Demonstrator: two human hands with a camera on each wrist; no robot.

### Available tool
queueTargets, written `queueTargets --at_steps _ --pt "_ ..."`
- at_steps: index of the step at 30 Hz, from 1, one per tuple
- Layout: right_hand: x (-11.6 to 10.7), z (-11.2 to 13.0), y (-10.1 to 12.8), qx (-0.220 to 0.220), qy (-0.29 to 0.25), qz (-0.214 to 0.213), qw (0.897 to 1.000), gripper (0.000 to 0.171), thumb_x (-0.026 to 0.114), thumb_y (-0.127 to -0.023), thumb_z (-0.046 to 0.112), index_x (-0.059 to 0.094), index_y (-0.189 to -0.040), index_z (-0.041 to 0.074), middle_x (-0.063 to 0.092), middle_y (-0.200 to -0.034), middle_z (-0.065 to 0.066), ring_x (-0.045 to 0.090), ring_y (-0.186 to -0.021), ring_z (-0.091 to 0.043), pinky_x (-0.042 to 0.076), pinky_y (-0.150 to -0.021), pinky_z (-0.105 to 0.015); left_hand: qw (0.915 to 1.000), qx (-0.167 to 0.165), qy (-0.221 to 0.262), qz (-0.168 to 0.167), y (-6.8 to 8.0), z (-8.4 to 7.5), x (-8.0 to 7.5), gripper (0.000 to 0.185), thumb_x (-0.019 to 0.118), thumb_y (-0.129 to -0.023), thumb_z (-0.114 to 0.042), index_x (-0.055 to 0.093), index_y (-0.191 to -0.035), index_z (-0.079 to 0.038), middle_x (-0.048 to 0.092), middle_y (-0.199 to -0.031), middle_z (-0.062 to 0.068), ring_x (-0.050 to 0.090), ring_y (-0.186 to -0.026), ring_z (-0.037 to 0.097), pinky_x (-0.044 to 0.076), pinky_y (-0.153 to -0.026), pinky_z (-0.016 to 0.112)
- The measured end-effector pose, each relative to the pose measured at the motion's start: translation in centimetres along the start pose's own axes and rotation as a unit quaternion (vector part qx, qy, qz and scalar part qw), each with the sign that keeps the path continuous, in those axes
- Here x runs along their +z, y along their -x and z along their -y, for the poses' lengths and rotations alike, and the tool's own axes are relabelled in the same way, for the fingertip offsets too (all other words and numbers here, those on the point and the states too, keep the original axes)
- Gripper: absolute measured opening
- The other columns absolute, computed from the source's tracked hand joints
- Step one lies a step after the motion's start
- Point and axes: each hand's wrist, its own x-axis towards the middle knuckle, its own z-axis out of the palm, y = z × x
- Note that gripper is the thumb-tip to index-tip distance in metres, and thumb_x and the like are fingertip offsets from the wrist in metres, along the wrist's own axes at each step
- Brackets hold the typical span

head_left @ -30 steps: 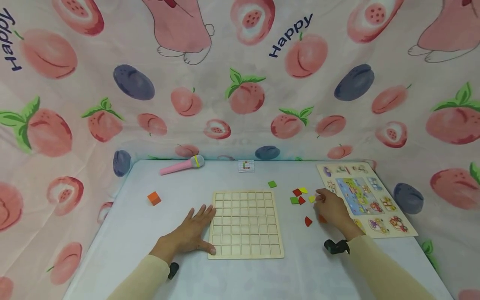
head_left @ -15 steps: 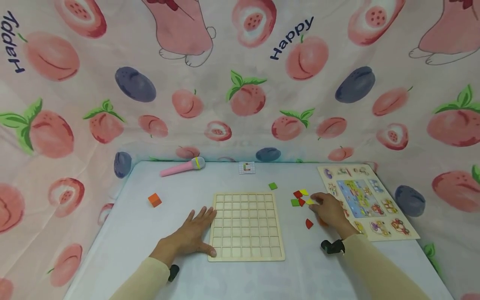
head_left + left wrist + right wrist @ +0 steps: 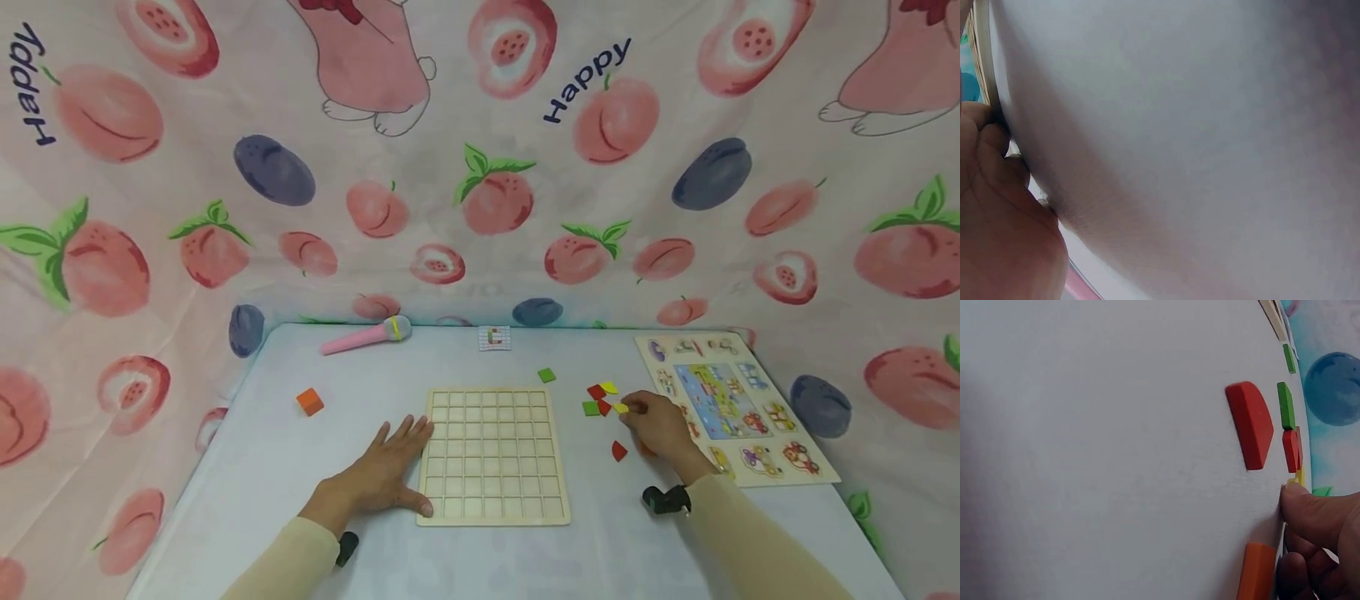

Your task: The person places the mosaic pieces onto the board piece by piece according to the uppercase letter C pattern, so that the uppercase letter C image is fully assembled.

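The right hand covered most of the orange piece in the head view, and only a sliver of the small yellow piece showed past its fingertips in the right wrist view. The left wrist view was mostly blurred surface; the wooden grid board was cut off at its left edge. The pictures on the puzzle board were too small to read.

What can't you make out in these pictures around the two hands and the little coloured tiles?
- Yellow tile: the right hand covers part of it in the head view; whether it is pinched or only touched is unclear.
- Orange tile: cut off by the right wrist view's bottom edge.
- Left hand: the left wrist view shows only blurred palm and table.
- Small card: too small to read.
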Motion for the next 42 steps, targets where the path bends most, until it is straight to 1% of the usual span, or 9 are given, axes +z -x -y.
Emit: queueTargets --at_steps 1,5,10,13,18,21,29,36,42 --pt "0.02 -0.02 0.03 0.005 0.000 0.000 1.000 0.034 0.066 -0.101 0.014 0.067 -0.132 0.000 0.068 -0.113 -0.016 0.058 -0.100 -0.030 0.052 -0.086 -0.040 1.0000 0.001 0.002 0.000 -0.04 0.05 0.03 0.135 0.089 -0.066 -0.066 0.021 -0.169 -0.011 0.013 -0.178 0.008 0.004 -0.166 0.029 -0.002 -0.135 0.056" --pt "0.03 -0.09 0.16 0.011 -0.002 0.002 1.000 0.035 0.067 -0.100 0.012 0.067 -0.133 -0.001 0.069 -0.117 -0.018 0.059 -0.104 -0.031 0.054 -0.092 -0.046 1.0000 -0.006 0.004 0.004 -0.04 0.07 0.14 0.136 0.089 -0.065 -0.066 0.020 -0.170 -0.013 0.012 -0.178 0.005 0.003 -0.166 0.027 -0.003 -0.135 0.054" --pt "-0.01 -0.17 0.34 0.015 -0.009 0.006 1.000 0.035 0.066 -0.101 0.011 0.067 -0.133 -0.002 0.069 -0.118 -0.019 0.059 -0.104 -0.032 0.055 -0.094 -0.051 0.9999 -0.010 0.007 0.006 0.19 -0.13 0.19 0.136 0.090 -0.065 -0.065 0.021 -0.170 -0.012 0.013 -0.178 0.006 0.003 -0.166 0.027 -0.003 -0.135 0.054" --pt "0.02 -0.28 0.39 0.012 -0.010 0.006 1.000 0.034 0.067 -0.101 0.011 0.067 -0.132 -0.002 0.070 -0.117 -0.019 0.060 -0.103 -0.031 0.055 -0.094 -0.049 0.9999 -0.008 0.010 0.007 0.35 -0.27 0.13 0.136 0.090 -0.065 -0.065 0.021 -0.169 -0.010 0.014 -0.178 0.007 0.004 -0.166 0.028 -0.002 -0.135 0.054" --pt "0.11 -0.42 0.34 -0.003 -0.009 -0.002 1.000 0.032 0.067 -0.101 0.011 0.068 -0.129 -0.003 0.070 -0.113 -0.018 0.060 -0.100 -0.030 0.055 -0.087 -0.044 1.0000 -0.006 0.004 0.001 0.38 -0.25 0.13 0.136 0.089 -0.065 -0.065 0.022 -0.169 -0.010 0.014 -0.178 0.007 0.004 -0.166 0.029 -0.002 -0.135 0.055" --pt "0.27 -0.54 0.38 0.002 -0.009 -0.001 1.000 0.032 0.065 -0.101 0.012 0.068 -0.130 -0.002 0.069 -0.114 -0.017 0.059 -0.100 -0.030 0.054 -0.086 -0.041 1.0000 -0.007 0.006 -0.001 0.34 -0.10 0.24 0.136 0.089 -0.065 -0.065 0.022 -0.169 -0.010 0.015 -0.178 0.008 0.005 -0.166 0.029 -0.002 -0.135 0.055" --pt "0.52 -0.89 0.20 -0.006 -0.004 -0.011 1.000 0.032 0.066 -0.100 0.008 0.069 -0.130 -0.002 0.070 -0.115 -0.018 0.062 -0.101 -0.030 0.054 -0.087 -0.043 0.9999 0.001 0.000 -0.012 0.41 0.18 0.43 0.135 0.088 -0.064 -0.067 0.024 -0.169 -0.010 0.017 -0.177 0.008 0.007 -0.166 0.030 -0.001 -0.135 0.055" --pt "0.06 -0.76 0.26 0.004 -0.004 -0.010 1.000 0.034 0.065 -0.104 0.016 0.065 -0.134 0.002 0.067 -0.123 -0.020 0.059 -0.107 -0.034 0.054 -0.094 -0.050 0.9999 0.002 -0.003 -0.011 0.14 0.06 0.29 0.135 0.089 -0.066 -0.066 0.023 -0.169 -0.010 0.016 -0.177 0.008 0.007 -0.166 0.030 -0.001 -0.135 0.055" --pt "-0.13 -0.54 0.14 0.013 -0.009 -0.025 1.000 0.033 0.064 -0.105 0.019 0.065 -0.135 0.005 0.068 -0.123 -0.017 0.060 -0.106 -0.032 0.055 -0.092 -0.045 0.9999 0.001 -0.008 -0.013 0.00 0.09 0.24 0.135 0.089 -0.065 -0.066 0.023 -0.169 -0.010 0.016 -0.177 0.008 0.006 -0.166 0.029 -0.001 -0.135 0.055"
